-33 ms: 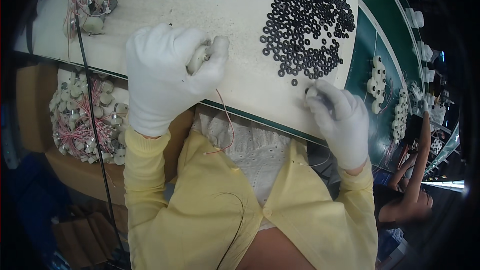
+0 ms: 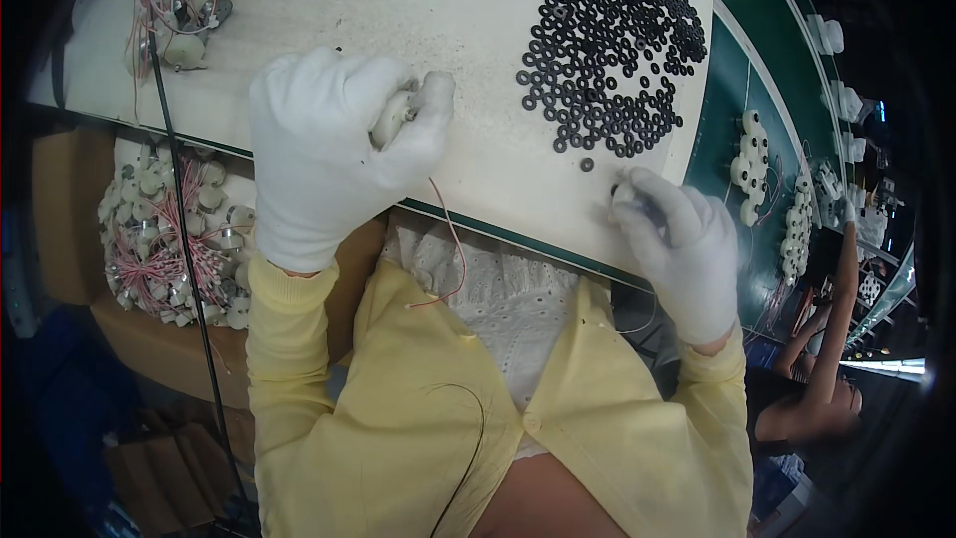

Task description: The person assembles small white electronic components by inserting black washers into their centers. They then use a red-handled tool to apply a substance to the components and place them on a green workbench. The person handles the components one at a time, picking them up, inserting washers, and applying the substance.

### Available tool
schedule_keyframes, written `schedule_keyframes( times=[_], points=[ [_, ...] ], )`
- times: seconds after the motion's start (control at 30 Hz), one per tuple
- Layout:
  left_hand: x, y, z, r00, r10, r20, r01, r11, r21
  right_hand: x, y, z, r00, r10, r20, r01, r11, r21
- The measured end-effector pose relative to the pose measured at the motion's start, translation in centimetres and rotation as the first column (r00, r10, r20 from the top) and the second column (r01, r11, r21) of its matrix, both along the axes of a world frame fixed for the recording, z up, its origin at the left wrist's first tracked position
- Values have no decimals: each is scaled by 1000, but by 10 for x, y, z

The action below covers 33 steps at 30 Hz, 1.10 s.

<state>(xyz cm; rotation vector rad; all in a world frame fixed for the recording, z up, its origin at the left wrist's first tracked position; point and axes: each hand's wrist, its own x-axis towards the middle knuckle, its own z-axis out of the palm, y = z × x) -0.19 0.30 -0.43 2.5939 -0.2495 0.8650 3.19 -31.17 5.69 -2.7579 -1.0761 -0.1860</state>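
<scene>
left hand (image 2: pixel 334 139): white part (image 2: pixel 393 120) | right hand (image 2: pixel 692 249): ring (image 2: pixel 614 187) | table edge (image 2: pixel 498 229) beneath, room between

My place at a bench in a small-parts assembly workshop.
Beyond my gloved right hand (image 2: pixel 690 257), loose black rings (image 2: pixel 617 2) lie in bulk on a pale worktop (image 2: pixel 448 0); below and left of my gloved left hand (image 2: pixel 324 144), a cardboard carton (image 2: pixel 169 351) is filled with similar white parts (image 2: pixel 211 173) trailing pink wires (image 2: pixel 169 269). To the right of my right hand, a green surface (image 2: pixel 732 70) carries rows of white pieces (image 2: pixel 750 164), and farther that way another person (image 2: pixel 797 413) stretches out an arm.
</scene>
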Motion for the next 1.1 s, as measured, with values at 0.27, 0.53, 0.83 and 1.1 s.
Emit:
schedule_keyframes(
  times=[0.27, 0.53, 0.83, 1.1],
  points=[
    [0, -3, 6, 998, 20, -56, -23, 998, -59, -14, -17, 17, 999, 35, -26, -38, 988, -147],
    [8, -4, 4, 997, 17, 76, -13, 998, -57, -10, -15, 18, 990, 3, -144, -19, 994, -110],
    [7, -7, 3, 998, 9, 68, -8, 1000, -10, 0, -74, -15, 918, -394, -45, 394, 919, -5],
    [1, -5, 2, 996, 83, -27, -83, 997, 6, -2, -69, 11, 899, -413, -142, 432, 890, 143]
  ],
)
